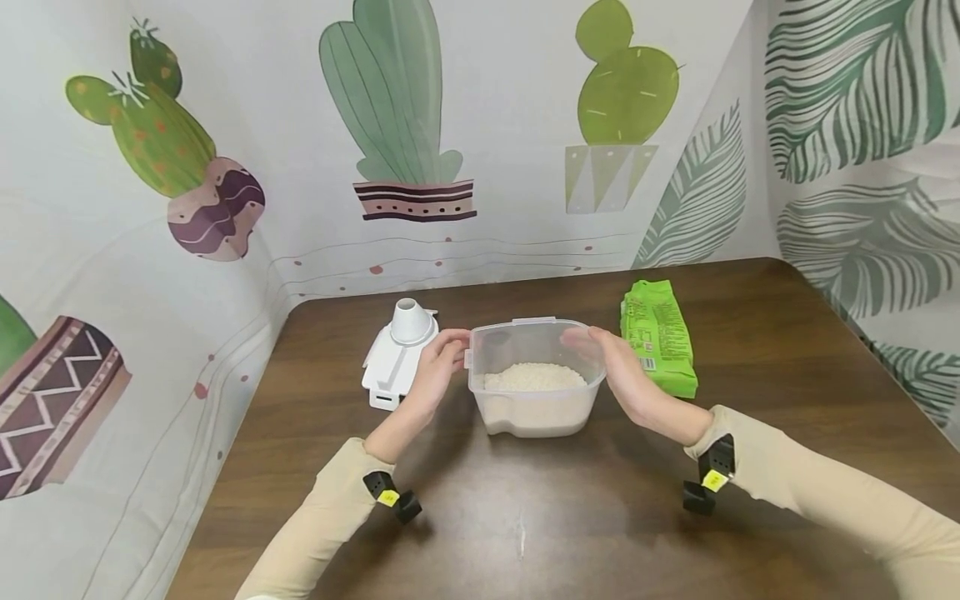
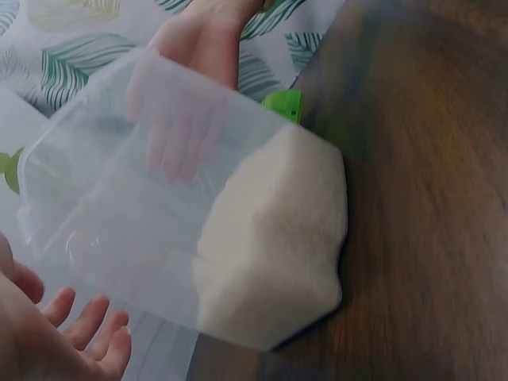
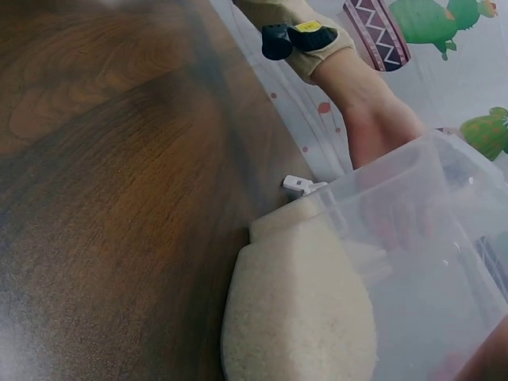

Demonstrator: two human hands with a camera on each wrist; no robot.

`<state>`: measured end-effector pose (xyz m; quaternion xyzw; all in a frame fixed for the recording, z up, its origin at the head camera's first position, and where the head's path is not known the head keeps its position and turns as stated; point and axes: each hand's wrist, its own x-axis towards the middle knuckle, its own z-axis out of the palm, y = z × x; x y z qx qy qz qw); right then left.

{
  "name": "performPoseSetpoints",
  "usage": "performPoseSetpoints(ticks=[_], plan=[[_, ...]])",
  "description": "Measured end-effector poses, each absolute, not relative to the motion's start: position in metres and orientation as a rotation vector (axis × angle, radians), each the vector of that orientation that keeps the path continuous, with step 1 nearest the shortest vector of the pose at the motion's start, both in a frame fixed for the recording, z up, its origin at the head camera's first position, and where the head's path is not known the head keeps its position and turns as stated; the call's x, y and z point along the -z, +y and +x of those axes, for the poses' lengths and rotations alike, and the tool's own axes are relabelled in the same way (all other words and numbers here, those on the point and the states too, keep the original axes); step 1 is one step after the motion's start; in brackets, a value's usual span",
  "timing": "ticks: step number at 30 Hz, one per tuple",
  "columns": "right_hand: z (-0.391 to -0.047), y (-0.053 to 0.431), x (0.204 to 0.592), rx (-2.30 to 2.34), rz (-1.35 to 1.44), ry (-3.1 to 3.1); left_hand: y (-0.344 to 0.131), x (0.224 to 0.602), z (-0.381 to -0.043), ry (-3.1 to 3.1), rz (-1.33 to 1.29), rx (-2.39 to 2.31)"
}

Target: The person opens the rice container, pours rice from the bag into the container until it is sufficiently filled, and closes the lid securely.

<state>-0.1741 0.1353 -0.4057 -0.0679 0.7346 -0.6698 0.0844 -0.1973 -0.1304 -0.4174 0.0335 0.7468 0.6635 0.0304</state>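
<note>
A clear plastic container (image 1: 486, 348) stands on the table, about half full of white rice (image 1: 536, 377). My left hand (image 1: 441, 365) is at its left side, with fingertips right at the rim in the head view. In the left wrist view, that hand's fingers (image 2: 89, 321) are loosely bent and spread next to the container wall. On the opposite side, my right hand (image 1: 628, 377) lies along the wall with straight fingers, partly seen through the clear plastic.
A white lid with a round spout (image 1: 401, 350) lies left of the container. To the right lies a green printed packet (image 1: 662, 333). The brown wooden table (image 1: 517, 517) meets a cactus-patterned cloth (image 1: 517, 250) at the back.
</note>
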Motion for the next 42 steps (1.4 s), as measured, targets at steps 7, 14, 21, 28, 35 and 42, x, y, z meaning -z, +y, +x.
performPoseSetpoints(ticks=[7,14,21,28,35,42], plan=[[-0.173,0.136,0.408,2.023,-0.225,2.196,-0.138,0.425,-0.206,2.324,0.118,-1.946],[-0.172,0.135,0.409,2.03,-0.229,2.194,-0.152,0.435,-0.218,2.457,0.078,-1.882],[-0.172,0.136,0.409,2.036,-0.243,2.175,-0.164,0.443,-0.227,2.56,0.035,-1.809],[-0.173,0.136,0.411,2.056,-0.24,2.165,-0.178,0.449,-0.237,2.74,-0.083,-1.685],[-0.174,0.136,0.412,2.077,-0.253,2.141,-0.189,0.456,-0.246,2.795,-0.18,-1.7],[-0.174,0.136,0.413,2.084,-0.239,2.133,-0.192,0.456,-0.248,2.897,-0.196,-1.678]])
